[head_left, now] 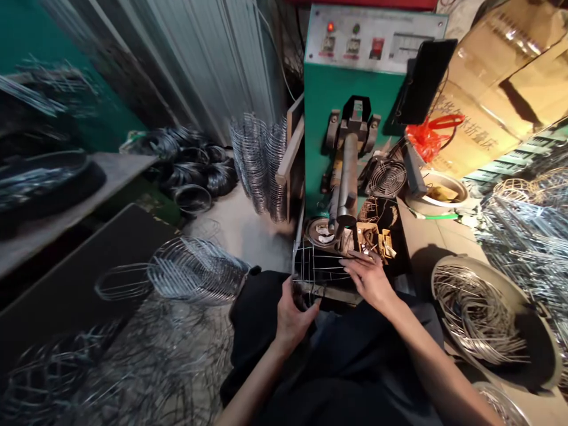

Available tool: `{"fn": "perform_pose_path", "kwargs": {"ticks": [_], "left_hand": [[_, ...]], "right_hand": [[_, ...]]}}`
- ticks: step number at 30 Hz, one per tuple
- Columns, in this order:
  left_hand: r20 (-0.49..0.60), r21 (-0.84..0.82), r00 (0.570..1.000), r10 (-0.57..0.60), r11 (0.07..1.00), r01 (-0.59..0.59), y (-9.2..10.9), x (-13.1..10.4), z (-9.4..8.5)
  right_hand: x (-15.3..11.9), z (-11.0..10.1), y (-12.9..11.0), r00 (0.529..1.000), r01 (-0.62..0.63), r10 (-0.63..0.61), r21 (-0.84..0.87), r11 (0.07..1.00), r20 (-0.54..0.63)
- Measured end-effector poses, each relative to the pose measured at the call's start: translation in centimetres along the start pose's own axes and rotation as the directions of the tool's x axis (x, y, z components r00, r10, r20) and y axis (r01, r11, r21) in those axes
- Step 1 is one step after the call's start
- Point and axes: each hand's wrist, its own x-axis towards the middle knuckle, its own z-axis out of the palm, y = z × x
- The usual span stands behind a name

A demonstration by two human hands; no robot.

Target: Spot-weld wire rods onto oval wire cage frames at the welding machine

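Above the lap, a wire frame of thin metal rods lies between my two hands, in front of the green machine. My left hand is curled round the near left part of the frame, thumb and fingers bent on it. At the frame's right end my right hand has its fingers pressed together on the wires. The machine's thick metal cylinder hangs just beyond the frame. A round dish and a small yellow basket with dark bits sit under it.
A bundle of wire racks lies at the left, with stacked wire rings behind. Black wire coils rest on the floor. At the right stand a basin of bent wires, a white bowl, wire piles and a cardboard box.
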Motion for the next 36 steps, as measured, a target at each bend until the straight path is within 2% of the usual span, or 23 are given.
{"fn": "perform_pose_path", "kwargs": {"ticks": [4, 8, 12, 18, 22, 31, 36], "left_hand": [[0.011, 0.031, 0.999, -0.035, 0.999, 0.035, -0.3, 1.0, 0.2], [0.011, 0.017, 0.998, -0.059, 0.998, 0.058, -0.1, 1.8, 0.5], [-0.001, -0.001, 0.999, -0.046, 0.999, 0.046, 0.0, 2.5, 0.7], [-0.050, 0.019, 0.999, 0.013, 1.000, -0.012, 0.1, 3.4, 0.7], [-0.076, 0.035, 0.997, 0.028, 0.999, -0.026, 0.3, 3.7, 0.6], [-0.044, 0.057, 0.998, 0.036, 0.998, -0.034, -0.2, 4.3, 0.4], [-0.044, 0.026, 0.998, 0.047, 0.999, -0.046, -0.5, 4.9, 0.5]], "right_hand": [[0.5, 0.1, 0.1, 0.999, 0.020, -0.022, -0.041, 0.999, -0.034], [1.5, -0.5, 0.5, 0.997, 0.019, -0.014, 0.065, 0.998, -0.082], [2.4, -1.0, 0.9, 0.994, 0.027, -0.011, 0.143, 0.989, -0.113], [3.6, -0.8, 0.9, 0.982, 0.064, -0.041, 0.122, 0.990, -0.182], [4.0, -0.5, 0.8, 0.981, 0.060, -0.039, 0.107, 0.992, -0.189], [4.5, -0.3, 0.9, 0.987, 0.002, 0.014, 0.100, 0.995, -0.159], [4.7, 0.2, 0.9, 0.982, 0.008, 0.013, 0.106, 0.994, -0.189]]}}
